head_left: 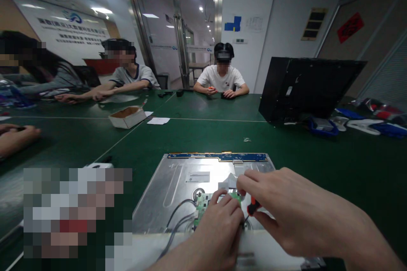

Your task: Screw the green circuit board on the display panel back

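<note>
A silver LCD panel [178, 182] lies back side up in front of me, with a thin blue circuit strip [203, 157] along its far edge. A green circuit board [200, 204] sits near its middle, and black and grey cables [178, 218] run from the board's left side. My left hand [219, 224] bends its fingers over this board and holds it down. In my right hand [286, 207] is a red and black screwdriver [253, 207], pinched by the handle. Its shaft slants down beside my left fingers, at the board's right side; the tip is hidden.
A black monitor housing [308, 89] stands at the right, near blue and white tools [365, 125]. A small open box [127, 117] and white paper [158, 121] lie further back. Several people sit around the green table [203, 131]. A small plastic bag [247, 139] lies beyond the panel.
</note>
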Action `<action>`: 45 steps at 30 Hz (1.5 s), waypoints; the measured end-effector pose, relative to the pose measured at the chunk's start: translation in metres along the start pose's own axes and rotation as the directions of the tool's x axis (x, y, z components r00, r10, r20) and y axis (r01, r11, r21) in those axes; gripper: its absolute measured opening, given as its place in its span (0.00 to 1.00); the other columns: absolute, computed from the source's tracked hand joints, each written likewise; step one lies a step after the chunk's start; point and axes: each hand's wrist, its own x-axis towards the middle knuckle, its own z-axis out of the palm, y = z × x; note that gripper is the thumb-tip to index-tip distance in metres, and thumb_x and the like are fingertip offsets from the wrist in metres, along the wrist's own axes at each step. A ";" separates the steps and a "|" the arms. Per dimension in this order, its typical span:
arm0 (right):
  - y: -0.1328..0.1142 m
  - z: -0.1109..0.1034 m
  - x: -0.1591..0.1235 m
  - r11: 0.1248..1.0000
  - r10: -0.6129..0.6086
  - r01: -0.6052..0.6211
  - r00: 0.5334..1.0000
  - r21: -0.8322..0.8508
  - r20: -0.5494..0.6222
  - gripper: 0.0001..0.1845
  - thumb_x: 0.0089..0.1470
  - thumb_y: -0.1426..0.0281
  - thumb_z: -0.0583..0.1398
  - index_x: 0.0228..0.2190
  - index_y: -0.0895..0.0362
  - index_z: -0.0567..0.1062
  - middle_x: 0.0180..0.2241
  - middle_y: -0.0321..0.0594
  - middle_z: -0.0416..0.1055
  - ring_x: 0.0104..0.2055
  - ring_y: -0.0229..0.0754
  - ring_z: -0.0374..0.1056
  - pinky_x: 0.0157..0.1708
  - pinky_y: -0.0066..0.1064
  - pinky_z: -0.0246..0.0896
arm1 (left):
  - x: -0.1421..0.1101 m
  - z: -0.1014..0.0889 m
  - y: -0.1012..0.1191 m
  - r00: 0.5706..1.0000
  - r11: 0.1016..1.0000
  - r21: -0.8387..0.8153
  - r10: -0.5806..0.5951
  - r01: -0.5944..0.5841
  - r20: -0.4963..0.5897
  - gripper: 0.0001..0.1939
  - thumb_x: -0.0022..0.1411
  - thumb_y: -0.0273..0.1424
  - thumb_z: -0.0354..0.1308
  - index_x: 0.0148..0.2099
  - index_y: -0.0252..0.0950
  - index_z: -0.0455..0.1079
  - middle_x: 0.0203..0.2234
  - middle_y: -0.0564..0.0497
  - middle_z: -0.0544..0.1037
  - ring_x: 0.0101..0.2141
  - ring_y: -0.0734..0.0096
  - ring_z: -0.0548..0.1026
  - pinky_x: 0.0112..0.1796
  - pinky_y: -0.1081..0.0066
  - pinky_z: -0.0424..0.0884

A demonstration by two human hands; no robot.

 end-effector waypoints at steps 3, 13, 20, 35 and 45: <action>0.001 0.000 0.001 1.000 0.006 -0.006 1.000 0.008 0.011 0.11 0.52 0.78 0.57 0.37 0.52 0.67 0.34 0.33 0.71 0.28 0.38 0.64 0.23 0.29 0.49 | 0.001 -0.001 0.000 1.000 1.000 0.009 -0.004 0.004 0.006 0.10 0.55 0.29 0.55 0.42 0.38 0.67 0.38 0.46 0.74 0.43 0.55 0.70 0.54 0.51 0.55; 0.002 0.001 0.001 0.999 0.016 -0.017 0.999 -0.036 -0.032 0.06 0.54 0.72 0.57 0.36 0.53 0.67 0.33 0.36 0.71 0.30 0.41 0.66 0.24 0.31 0.49 | -0.001 0.002 0.001 0.999 1.000 -0.023 -0.013 0.012 -0.030 0.11 0.52 0.26 0.56 0.41 0.37 0.67 0.38 0.46 0.74 0.42 0.57 0.69 0.54 0.53 0.54; 0.003 0.002 0.000 0.999 0.013 -0.014 1.000 -0.046 -0.010 0.11 0.52 0.77 0.58 0.37 0.53 0.66 0.35 0.34 0.71 0.29 0.40 0.65 0.23 0.30 0.48 | 0.000 0.001 0.000 1.000 1.000 -0.021 -0.012 0.012 -0.019 0.12 0.52 0.27 0.55 0.41 0.37 0.68 0.38 0.46 0.74 0.42 0.57 0.69 0.54 0.53 0.53; 0.001 0.001 0.000 0.999 -0.001 0.000 1.000 -0.052 -0.018 0.11 0.50 0.77 0.58 0.36 0.53 0.66 0.35 0.35 0.71 0.28 0.40 0.64 0.23 0.30 0.48 | -0.001 0.003 0.001 0.998 0.999 -0.047 -0.008 0.006 -0.056 0.12 0.52 0.27 0.56 0.41 0.37 0.67 0.38 0.47 0.74 0.41 0.57 0.70 0.54 0.54 0.53; 0.010 0.005 0.005 0.996 0.059 -0.062 0.997 -0.061 -0.045 0.08 0.55 0.70 0.58 0.39 0.51 0.66 0.33 0.34 0.72 0.30 0.43 0.67 0.24 0.31 0.47 | 0.000 0.003 -0.001 0.998 1.000 -0.028 -0.006 0.004 -0.059 0.09 0.51 0.27 0.56 0.37 0.38 0.67 0.35 0.48 0.74 0.39 0.59 0.70 0.53 0.55 0.54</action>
